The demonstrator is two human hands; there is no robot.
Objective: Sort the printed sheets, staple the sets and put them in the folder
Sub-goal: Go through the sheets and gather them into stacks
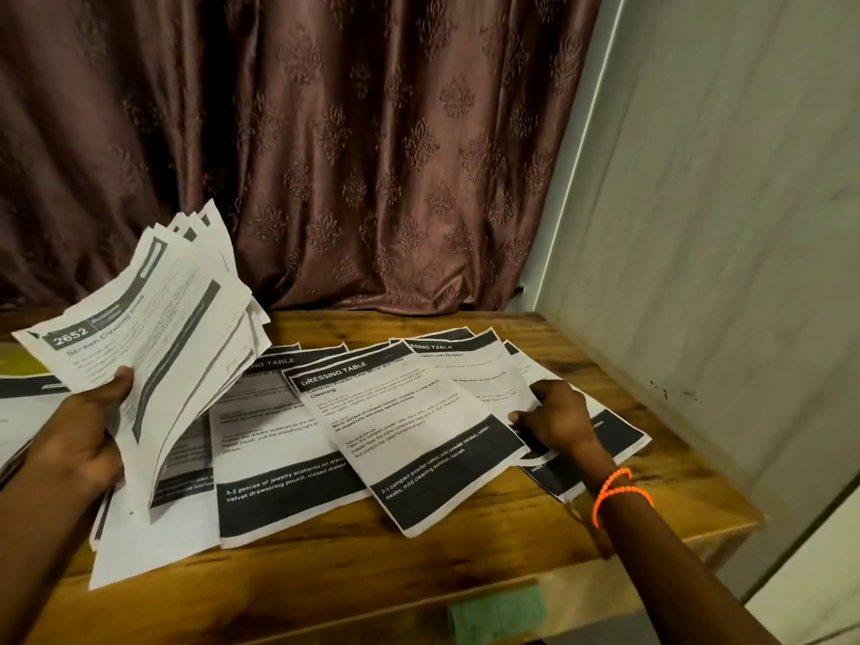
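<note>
Sorting, head view: printed sheets mid-sort on a wooden tabletop (465, 565).
Left hand (79, 435): lower left of frame, fingers and thumb curled round a fanned stack of sheets (153, 346), held up off the tabletop and tilted; top page reads "2652 Screen Cleaning".
Right hand (556, 418): centre right, fingers curled, pinching the right edge of the "DRESSING TABLE" compact powder sheet (414, 439); that sheet lies skewed on top of the others.
Right pile (484, 365): upper centre right, more "DRESSING TABLE" sheets, partly under the top sheet and the right hand.
Middle pile (279, 472): centre, beneath the pinched sheet's left edge; bottom band mentions jewelry and a drawstring pouch.
Left pile (153, 537): lower left, mostly hidden by the raised stack.
Far-left sheets (23, 402): left edge of frame, dark header band, partly cut off.
Wrist: orange bead bracelet (619, 493) on the right wrist.
Front edge: green object (498, 612), bottom centre, blurred, cannot tell what it is.
Background: brown patterned curtain (349, 132) top, pale wall (721, 225) right.
</note>
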